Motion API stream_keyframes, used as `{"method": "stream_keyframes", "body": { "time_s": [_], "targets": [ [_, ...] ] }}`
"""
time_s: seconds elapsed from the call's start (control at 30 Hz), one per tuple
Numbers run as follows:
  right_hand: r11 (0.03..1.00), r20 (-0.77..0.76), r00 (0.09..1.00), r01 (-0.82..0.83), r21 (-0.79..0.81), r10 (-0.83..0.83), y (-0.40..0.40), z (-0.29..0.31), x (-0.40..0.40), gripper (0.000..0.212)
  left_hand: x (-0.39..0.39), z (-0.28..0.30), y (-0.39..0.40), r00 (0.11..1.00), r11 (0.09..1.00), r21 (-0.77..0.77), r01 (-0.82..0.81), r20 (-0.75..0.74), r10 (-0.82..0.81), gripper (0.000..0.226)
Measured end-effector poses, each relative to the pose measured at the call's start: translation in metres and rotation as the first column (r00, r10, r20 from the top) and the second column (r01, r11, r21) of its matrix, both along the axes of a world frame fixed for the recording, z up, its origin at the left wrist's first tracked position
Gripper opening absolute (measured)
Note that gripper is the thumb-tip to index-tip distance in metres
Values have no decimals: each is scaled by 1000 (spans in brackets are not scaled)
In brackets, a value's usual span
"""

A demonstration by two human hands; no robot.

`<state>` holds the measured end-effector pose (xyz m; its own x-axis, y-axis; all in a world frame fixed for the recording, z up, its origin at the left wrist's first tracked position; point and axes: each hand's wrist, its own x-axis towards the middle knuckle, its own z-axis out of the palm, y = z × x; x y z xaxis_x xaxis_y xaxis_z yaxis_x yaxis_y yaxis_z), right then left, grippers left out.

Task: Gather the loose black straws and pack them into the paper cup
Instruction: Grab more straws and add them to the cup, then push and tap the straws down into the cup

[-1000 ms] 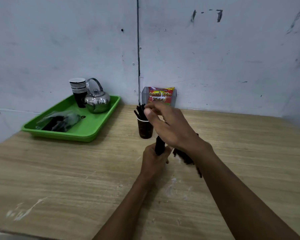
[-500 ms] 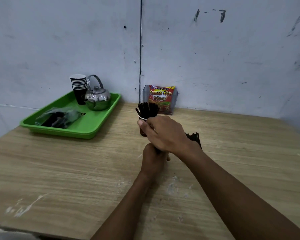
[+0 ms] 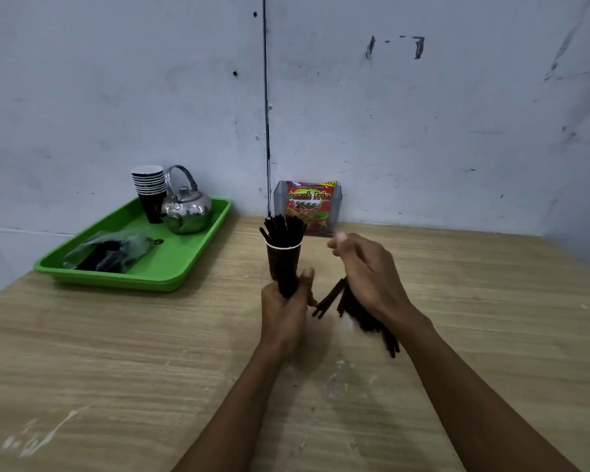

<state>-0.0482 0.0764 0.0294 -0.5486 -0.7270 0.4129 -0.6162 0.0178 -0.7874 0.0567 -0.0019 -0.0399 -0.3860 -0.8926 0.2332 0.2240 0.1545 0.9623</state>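
A dark paper cup (image 3: 284,258) stands mid-table with several black straws (image 3: 283,228) sticking up out of it. Just in front of the cup, my left hand (image 3: 284,313) grips an upright bundle of black straws (image 3: 288,286). My right hand (image 3: 367,269) hovers to the right of the cup, its fingers loosely spread, blurred and holding nothing. Under and behind that hand a pile of loose black straws (image 3: 351,306) lies on the table, partly hidden by the wrist.
A green tray (image 3: 191,264) at the back left carries a stack of paper cups (image 3: 149,185), a steel kettle (image 3: 187,207) and a plastic bag of dark items (image 3: 111,250). A red snack packet (image 3: 309,206) in a clear holder leans against the wall behind the cup.
My right hand has left the spot over the cup and my left hand and moved right, over the loose pile. More straws now stand in the cup. My left hand has stayed put.
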Motion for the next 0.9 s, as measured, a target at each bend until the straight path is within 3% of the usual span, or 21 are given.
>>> {"method": "stream_keyframes", "body": {
  "time_s": [0.2, 0.37, 0.6, 0.77, 0.9],
  "targets": [
    [997, 113, 991, 69, 39, -73, 5, -23, -20, 15, -4, 62, -38, 943, 974, 87, -210, -244, 226, 35],
    [992, 166, 986, -9, 126, -12, -28, -26, -16, 45, -16, 94, -78, 945, 971, 62, -232, -222, 240, 31],
    [977, 222, 974, -96, 192, 52, -97, -38, -14, 102, -36, 80, -116, 980, 991, 52, -122, -150, 129, 24],
    [982, 249, 963, -136, 131, 101, -126, -52, -13, 95, -43, 64, -125, 986, 992, 84, -92, -130, 102, 21],
    [985, 301, 945, -153, 77, 124, -132, -59, -12, 81, -44, 50, -126, 998, 996, 66, -54, -26, 56, 10]
  ]
}}
